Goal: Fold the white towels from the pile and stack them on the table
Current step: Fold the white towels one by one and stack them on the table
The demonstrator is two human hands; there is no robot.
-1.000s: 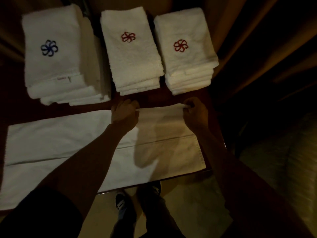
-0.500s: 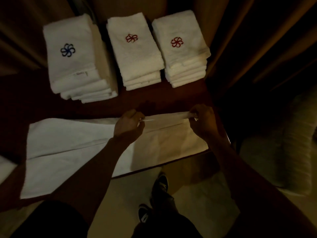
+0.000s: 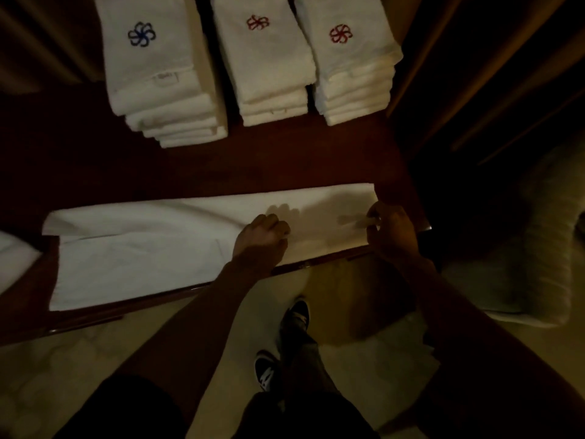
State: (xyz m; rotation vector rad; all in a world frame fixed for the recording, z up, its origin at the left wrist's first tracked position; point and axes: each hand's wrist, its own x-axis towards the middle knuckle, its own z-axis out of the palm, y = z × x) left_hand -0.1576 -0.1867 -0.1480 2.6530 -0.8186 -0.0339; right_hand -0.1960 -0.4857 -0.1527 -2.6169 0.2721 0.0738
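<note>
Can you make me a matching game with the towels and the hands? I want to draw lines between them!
Things: 1 left towel stack; 2 middle towel stack; 3 long towel; 4 right hand.
Clues: A pinches the towel's right end; B red flower on top; C blue flower on top; D lies stretched along the table's near edge.
Pairs: 1-C, 2-B, 3-D, 4-A.
</note>
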